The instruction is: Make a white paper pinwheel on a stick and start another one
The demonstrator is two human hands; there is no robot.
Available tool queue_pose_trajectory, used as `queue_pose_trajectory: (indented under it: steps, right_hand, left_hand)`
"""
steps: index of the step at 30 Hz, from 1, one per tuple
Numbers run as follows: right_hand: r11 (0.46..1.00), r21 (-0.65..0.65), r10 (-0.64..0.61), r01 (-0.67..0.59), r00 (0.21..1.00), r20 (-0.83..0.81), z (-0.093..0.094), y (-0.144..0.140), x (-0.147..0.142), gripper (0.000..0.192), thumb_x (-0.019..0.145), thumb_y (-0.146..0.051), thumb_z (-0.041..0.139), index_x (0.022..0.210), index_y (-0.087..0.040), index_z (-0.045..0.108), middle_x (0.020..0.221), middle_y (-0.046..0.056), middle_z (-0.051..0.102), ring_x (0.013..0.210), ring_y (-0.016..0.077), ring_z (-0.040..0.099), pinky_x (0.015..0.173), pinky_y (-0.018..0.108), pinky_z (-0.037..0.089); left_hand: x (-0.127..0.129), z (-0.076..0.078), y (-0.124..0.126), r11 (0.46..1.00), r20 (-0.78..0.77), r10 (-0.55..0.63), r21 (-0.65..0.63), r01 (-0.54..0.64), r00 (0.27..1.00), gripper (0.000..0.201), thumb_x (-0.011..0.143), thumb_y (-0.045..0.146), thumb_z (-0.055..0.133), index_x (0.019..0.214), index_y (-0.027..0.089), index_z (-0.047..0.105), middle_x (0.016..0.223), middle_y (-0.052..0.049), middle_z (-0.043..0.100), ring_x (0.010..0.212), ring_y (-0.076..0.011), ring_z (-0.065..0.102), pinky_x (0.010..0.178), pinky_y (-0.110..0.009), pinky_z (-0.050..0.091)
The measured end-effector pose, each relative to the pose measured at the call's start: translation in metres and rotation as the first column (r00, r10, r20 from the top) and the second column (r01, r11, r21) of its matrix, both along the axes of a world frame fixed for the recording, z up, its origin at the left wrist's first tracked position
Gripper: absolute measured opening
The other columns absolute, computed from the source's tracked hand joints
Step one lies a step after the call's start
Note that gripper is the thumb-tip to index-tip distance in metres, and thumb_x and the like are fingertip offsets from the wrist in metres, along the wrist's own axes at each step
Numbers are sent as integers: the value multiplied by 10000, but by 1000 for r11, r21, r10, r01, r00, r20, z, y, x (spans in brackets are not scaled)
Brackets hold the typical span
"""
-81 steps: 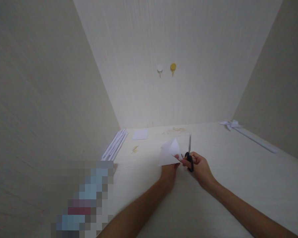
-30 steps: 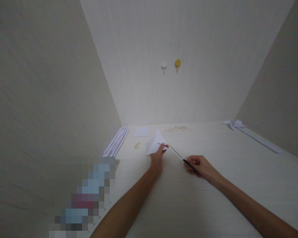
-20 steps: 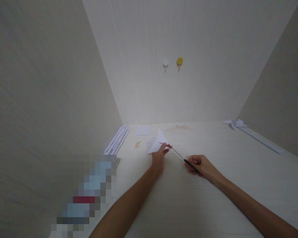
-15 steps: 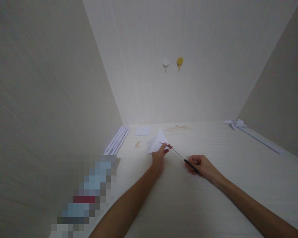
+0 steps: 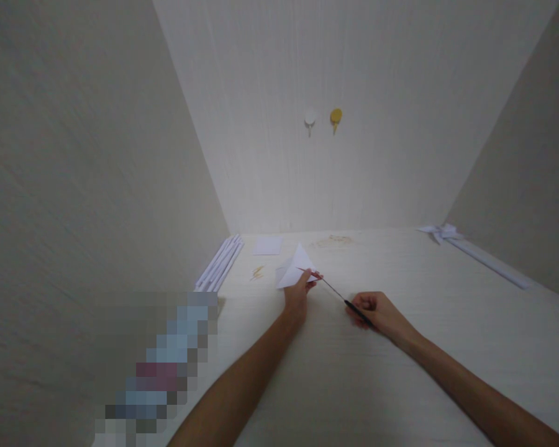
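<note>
My left hand [image 5: 299,292] pinches a white sheet of paper [image 5: 292,274] with pointed, folded-up corners, just above the table. Closed around a slim black handle, my right hand [image 5: 370,309] is to the right and a little nearer. From that black-handled tool [image 5: 358,313] a thin shaft slants up and left to the paper beside my left fingertips. Whether its tip pierces the paper or only touches it, I cannot tell. A thin reddish line shows at the paper there.
Rolled white paper sticks [image 5: 221,261] lie at the left. A square white sheet [image 5: 268,246] and small wooden sticks [image 5: 258,272] are nearby, with more thin sticks [image 5: 340,239] behind. A paper pinwheel [image 5: 442,233] on a stick lies right. Two hooks [image 5: 336,116] hang on the wall.
Almost nothing differs. Both hands keep their hold and place, and the view has shifted very slightly.
</note>
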State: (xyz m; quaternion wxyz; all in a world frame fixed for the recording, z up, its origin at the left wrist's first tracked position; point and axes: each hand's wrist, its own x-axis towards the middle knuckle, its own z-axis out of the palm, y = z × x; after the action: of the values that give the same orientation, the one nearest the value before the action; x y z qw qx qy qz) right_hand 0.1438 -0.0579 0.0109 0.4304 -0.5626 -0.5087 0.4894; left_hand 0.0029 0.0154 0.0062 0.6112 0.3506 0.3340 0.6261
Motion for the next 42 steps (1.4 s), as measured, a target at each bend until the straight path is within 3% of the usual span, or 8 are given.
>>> queue_pose_trajectory:
  steps: [22, 28, 42]
  right_hand:
    - [1000, 26, 6, -6, 1000, -25, -10, 4, 3, 324, 476, -397, 696, 466, -161, 473, 346, -51, 474, 314, 55, 374, 352, 196, 257]
    - [1000, 14, 17, -17, 999, -43, -9, 5, 3, 348, 462, -427, 691, 459, -163, 465, 350, -43, 479, 316, 60, 379, 353, 200, 261]
    - [1000, 14, 25, -25, 1000, -18, -6, 3, 2, 347, 469, -429, 688, 470, -162, 467, 359, -48, 478, 322, 55, 372, 356, 199, 263]
  left_hand:
    - [-1, -2, 1, 999, -11, 23, -40, -23, 1000, 138, 575, 200, 621, 674, 126, 562, 624, -11, 609, 588, -129, 595, 538, -213, 420]
    - [-1, -6, 3, 1000, -34, -3, 17, 4, 999, 112, 594, 218, 613, 651, 134, 565, 629, -10, 609, 612, -129, 595, 553, -213, 421]
    - [-1, -4, 1, 1000, -36, 10, -21, -11, 999, 140, 580, 220, 620, 680, 141, 562, 640, -11, 615, 617, -146, 598, 575, -242, 418]
